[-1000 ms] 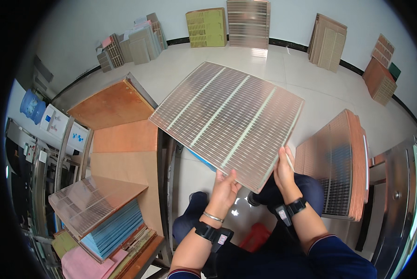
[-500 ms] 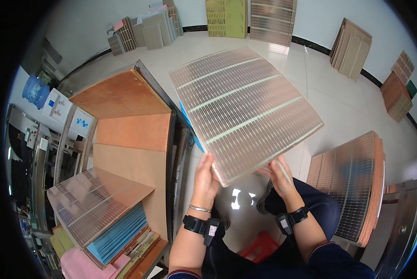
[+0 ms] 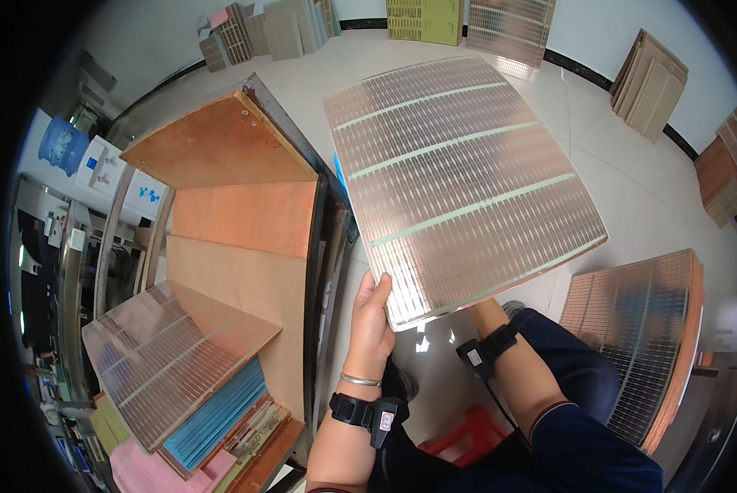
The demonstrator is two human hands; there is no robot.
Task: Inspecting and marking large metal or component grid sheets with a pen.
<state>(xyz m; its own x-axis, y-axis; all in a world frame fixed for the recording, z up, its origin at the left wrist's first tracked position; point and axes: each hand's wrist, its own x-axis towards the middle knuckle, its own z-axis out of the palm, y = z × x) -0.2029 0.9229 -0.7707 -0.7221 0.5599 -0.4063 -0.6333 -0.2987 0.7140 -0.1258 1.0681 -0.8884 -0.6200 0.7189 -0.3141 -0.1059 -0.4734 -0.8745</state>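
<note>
My left hand [image 3: 372,320] grips the near left corner of a large copper-coloured circuit-board panel [image 3: 455,177], thumb on top. Rows of thin slots and pale green strips run across the panel, held tilted in front of me. My right hand reaches under the panel's near edge; its wrist [image 3: 485,316] shows, while the fingers are hidden behind the panel. To the left, a similar panel [image 3: 184,345] lies on a stack of blue sheets [image 3: 216,415] against an upright brown board [image 3: 249,283].
At right leans a stack of similar panels [image 3: 631,329] near my knee. A red stool [image 3: 471,431] is below me. More boards [image 3: 649,86] lean along the far wall. A wooden-faced rack [image 3: 229,152] stands at left, with pink sheets [image 3: 155,468] low down.
The panel now sits higher and further right in view, with the glare shifted on it. My right hand has slid from the near edge to beneath the panel, while the left keeps its corner.
</note>
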